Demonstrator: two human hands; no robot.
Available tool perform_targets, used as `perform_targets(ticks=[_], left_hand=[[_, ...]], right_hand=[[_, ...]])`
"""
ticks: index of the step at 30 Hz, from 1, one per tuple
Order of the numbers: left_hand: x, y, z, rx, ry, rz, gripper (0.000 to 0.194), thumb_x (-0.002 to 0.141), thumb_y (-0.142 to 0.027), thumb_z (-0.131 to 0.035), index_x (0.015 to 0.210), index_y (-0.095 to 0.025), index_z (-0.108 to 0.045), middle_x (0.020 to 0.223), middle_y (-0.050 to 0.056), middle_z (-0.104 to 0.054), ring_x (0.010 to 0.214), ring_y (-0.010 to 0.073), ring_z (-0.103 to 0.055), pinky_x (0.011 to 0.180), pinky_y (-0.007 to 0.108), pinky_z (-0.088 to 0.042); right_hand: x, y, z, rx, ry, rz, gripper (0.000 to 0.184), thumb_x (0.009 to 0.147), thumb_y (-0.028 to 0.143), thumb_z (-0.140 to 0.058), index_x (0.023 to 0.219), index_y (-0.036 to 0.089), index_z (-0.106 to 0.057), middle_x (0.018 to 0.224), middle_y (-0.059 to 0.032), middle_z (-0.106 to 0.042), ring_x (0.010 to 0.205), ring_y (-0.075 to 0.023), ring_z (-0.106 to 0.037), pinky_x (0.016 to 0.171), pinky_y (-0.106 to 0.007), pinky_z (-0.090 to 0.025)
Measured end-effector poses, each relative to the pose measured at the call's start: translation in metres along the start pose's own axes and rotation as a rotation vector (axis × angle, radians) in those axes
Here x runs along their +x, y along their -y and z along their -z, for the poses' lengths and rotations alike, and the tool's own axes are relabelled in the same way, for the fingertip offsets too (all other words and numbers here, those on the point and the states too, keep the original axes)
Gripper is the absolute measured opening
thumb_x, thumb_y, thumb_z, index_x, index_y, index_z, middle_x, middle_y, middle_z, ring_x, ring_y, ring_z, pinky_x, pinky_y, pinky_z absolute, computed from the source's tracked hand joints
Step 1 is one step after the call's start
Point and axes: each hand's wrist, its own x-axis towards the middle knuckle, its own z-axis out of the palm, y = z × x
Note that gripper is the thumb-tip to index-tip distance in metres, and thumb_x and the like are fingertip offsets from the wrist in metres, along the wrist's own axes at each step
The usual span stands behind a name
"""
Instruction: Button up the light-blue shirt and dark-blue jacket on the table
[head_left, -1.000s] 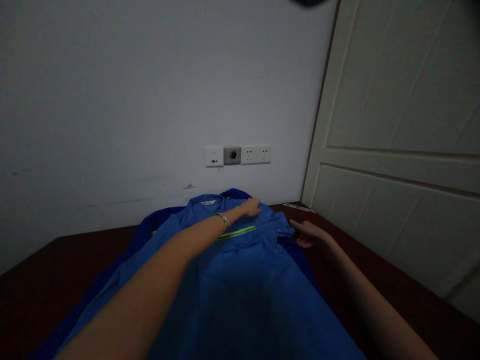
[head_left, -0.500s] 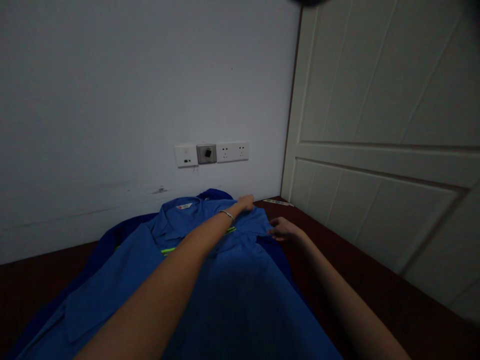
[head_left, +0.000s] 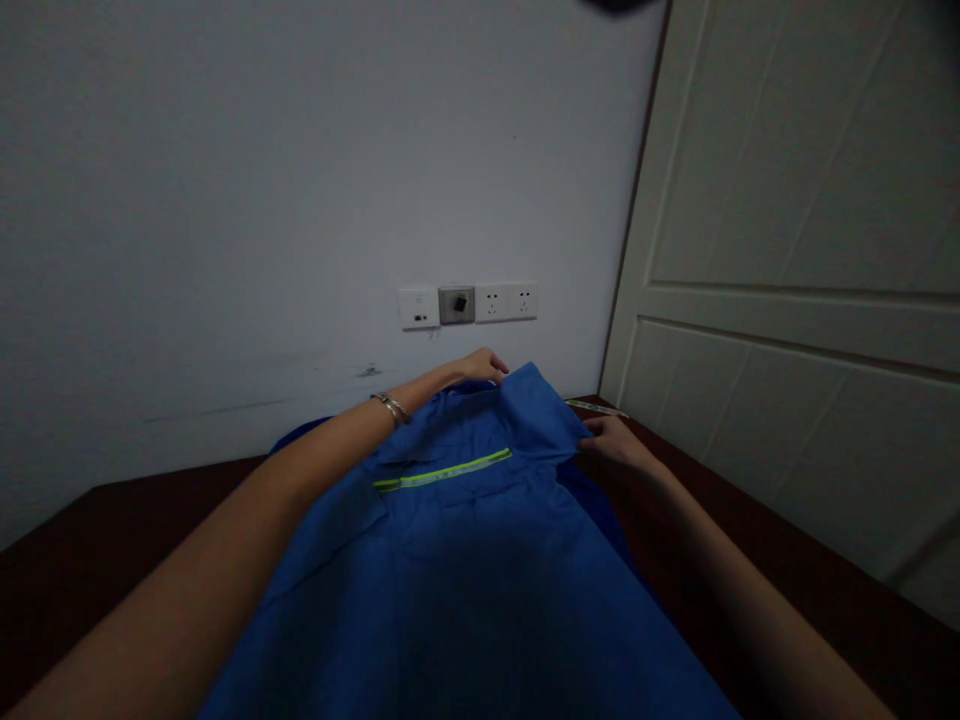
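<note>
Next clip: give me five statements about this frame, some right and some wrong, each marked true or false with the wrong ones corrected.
1. The bracelet is on the right wrist. False: it is on the left.
2. The left hand and right hand both hold the light blue shirt. True.
3. Darker blue fabric shows beneath the shirt's edge. True.
4. The stripe across the shirt is red. False: it is yellow-green and grey.
5. A row of sockets is mounted on the wall. True.
</note>
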Motion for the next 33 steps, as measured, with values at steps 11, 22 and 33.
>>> perform_targets(ticks=[11, 22, 33], left_hand=[[-0.162, 0.072, -0.014, -0.068, 0.185, 0.203, 0.017, 0.062, -0.009, -0.060, 0.074, -0.015, -0.070, 0.069, -0.001, -0.067, 0.066, 0.0087, -0.058, 0.065, 0.017, -0.044], [-0.194, 0.083, -0.062, -0.260, 0.353, 0.527, 0.030, 0.073, -0.038, -0.058, 0.066, -0.010, -0.063, 0.065, 0.008, -0.066, 0.049, 0.0108, -0.057, 0.042, 0.020, -0.042], [-0.211, 0.078, -0.069, -0.315, 0.392, 0.554, 0.028, 0.068, -0.040, -0.062, 0.066, -0.012, -0.064, 0.068, 0.008, -0.066, 0.049, 0.0097, -0.053, 0.042, 0.019, -0.039]], right_hand=[[-0.089, 0.048, -0.086, -0.470, 0.084, 0.857, 0.031, 0.080, 0.016, -0.049, 0.108, 0.023, -0.061, 0.118, -0.0081, -0.056, 0.117, -0.0234, -0.044, 0.098, -0.042, -0.037], [-0.098, 0.029, -0.122, -0.600, 0.186, 0.888, 0.034, 0.083, 0.015, -0.045, 0.114, 0.021, -0.059, 0.117, -0.0083, -0.059, 0.115, -0.0227, -0.049, 0.100, -0.044, -0.037], [-0.067, 0.081, -0.107, -0.254, 0.278, 0.640, 0.042, 0.072, 0.013, -0.044, 0.109, 0.021, -0.061, 0.115, -0.0056, -0.060, 0.109, -0.0212, -0.051, 0.098, -0.040, -0.036]])
